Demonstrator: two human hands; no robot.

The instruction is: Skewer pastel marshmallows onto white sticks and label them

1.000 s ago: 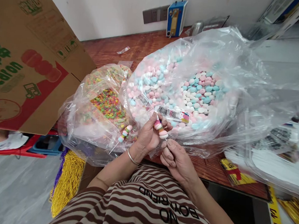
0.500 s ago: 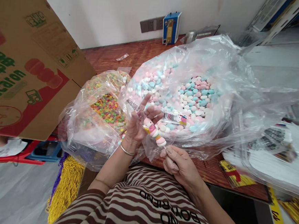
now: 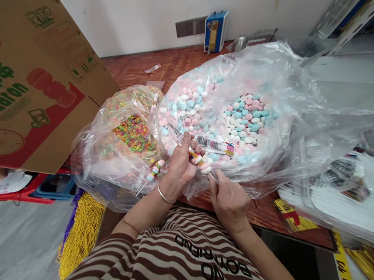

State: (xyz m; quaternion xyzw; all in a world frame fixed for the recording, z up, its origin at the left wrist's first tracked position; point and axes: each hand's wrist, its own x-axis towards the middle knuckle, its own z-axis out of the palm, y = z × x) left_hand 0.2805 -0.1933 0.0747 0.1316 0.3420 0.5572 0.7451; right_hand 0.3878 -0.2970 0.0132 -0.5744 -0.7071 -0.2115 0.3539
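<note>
My left hand [image 3: 181,167] is closed around a candy skewer [image 3: 206,169] of pink, white and yellow pieces. Its lower pieces stick out toward my right hand [image 3: 230,198], which pinches the white stick at the end. A clear printed wrapper end [image 3: 175,133] shows above my left fingers. Beyond the hands, another printed wrapper [image 3: 215,145] lies on a big clear bag [image 3: 291,135] of pink, blue and white candies [image 3: 247,119]. Left of my left wrist, a second candy skewer [image 3: 155,170] rests by a bag of small multicoloured ring-shaped pieces [image 3: 135,136].
A large cardboard box [image 3: 49,77] stands at the left. At the back of the wooden table [image 3: 131,68] are a blue device [image 3: 215,32] and a metal cup [image 3: 239,44]. Plastic and printed packets [image 3: 342,178] lie at the right; gold fringe [image 3: 82,231] hangs at lower left.
My left hand, spread under the candy skewer before, has closed around it. My right hand has turned knuckles-up and shifted slightly right. The second skewer by my left wrist shows more fully.
</note>
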